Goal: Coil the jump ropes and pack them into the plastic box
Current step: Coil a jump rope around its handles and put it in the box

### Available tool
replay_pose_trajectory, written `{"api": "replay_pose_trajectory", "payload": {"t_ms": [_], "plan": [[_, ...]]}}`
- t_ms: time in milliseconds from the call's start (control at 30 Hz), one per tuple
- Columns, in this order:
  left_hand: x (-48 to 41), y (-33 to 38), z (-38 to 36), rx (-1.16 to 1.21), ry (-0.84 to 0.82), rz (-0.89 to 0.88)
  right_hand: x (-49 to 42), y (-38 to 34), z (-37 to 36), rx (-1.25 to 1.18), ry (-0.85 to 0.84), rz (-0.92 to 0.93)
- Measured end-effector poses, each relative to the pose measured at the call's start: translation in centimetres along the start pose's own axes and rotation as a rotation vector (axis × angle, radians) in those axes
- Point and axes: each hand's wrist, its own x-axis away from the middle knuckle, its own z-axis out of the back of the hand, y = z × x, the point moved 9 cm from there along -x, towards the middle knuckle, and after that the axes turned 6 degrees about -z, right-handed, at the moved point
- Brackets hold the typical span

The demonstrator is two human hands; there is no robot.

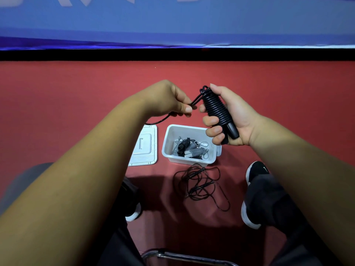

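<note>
The black jump rope, wound almost wholly round its handles in the gripping right hand above the plastic box, had its tail pinched by the left hand, so tucking that end in likely came next.

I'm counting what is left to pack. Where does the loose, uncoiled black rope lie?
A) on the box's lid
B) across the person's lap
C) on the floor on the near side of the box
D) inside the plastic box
C: the loose black rope lies tangled on the red floor just on the near side of the plastic box, outside it.
</note>
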Motion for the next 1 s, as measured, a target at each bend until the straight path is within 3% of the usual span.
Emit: {"api": "replay_pose_trajectory", "payload": {"t_ms": [200, 433, 633, 767, 1000], "plan": [[0.6, -0.6, -2.6, 0.017, -0.194, 0.072, 0.0, 1.1, -2.0, 0.103, -0.115, -0.049], [1.2, -1.3, -1.0, 0.031, -0.238, 0.091, -0.1, 0.0, 0.4, 0.05, 0.081, -0.026], [2.6, -2.4, -2.4, 0.056, -0.463, 0.234, -0.7, 0.5, 1.1, 0.118, 0.14, -0.026], [1.6, -3.2, -2.0, -0.075, -0.326, 0.239, -0.7, 1.3, -0.8, 0.15, -0.027, -0.07], [0.2, -0.8, -2.9, -0.204, -0.196, 0.051, 0.1, 4.6, -4.2, 0.188, -0.371, -0.234]]}}
